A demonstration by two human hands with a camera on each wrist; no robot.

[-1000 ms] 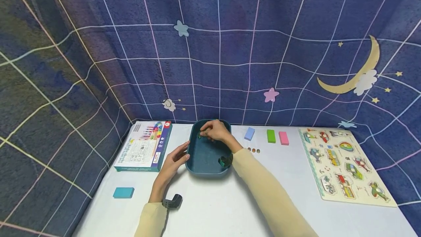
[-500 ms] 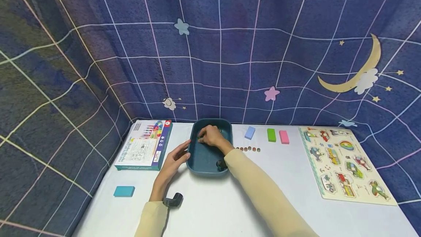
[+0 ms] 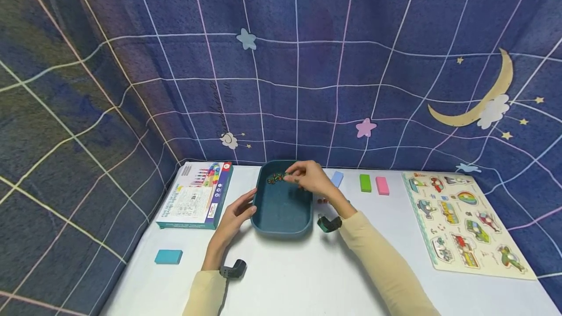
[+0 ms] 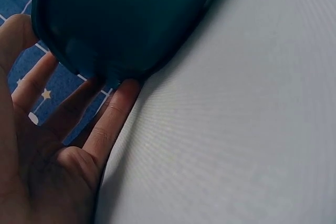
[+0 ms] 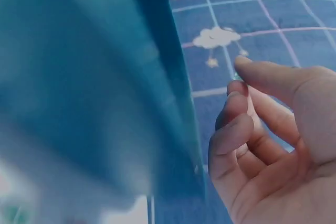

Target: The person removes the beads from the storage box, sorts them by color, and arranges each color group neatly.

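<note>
A dark teal basin [image 3: 283, 206] stands at the middle of the table. At its far left inside lies a little pile of small multicoloured beads [image 3: 275, 178]. My right hand [image 3: 309, 178] is over the basin's far right part, pinching a small greenish bead [image 5: 236, 76] between thumb and index finger; the fingertips mostly hide it. My left hand [image 3: 234, 216] touches the basin's left side. In the left wrist view its fingers [image 4: 113, 116] lie extended against the outer wall. Several small beads [image 3: 322, 201] lie on the table right of the basin, partly behind my right wrist.
A boxed set [image 3: 195, 196] lies at the left, with a teal block [image 3: 169, 256] in front of it. Blue [image 3: 337, 179], green [image 3: 365, 183] and pink [image 3: 382, 185] blocks line the back right. A picture puzzle board [image 3: 465, 228] lies far right. A patterned curtain [image 3: 307, 87] hangs behind.
My right hand has left the left part of the basin and moved right, with the bead pile now showing. The left hand stays at the basin's side.
</note>
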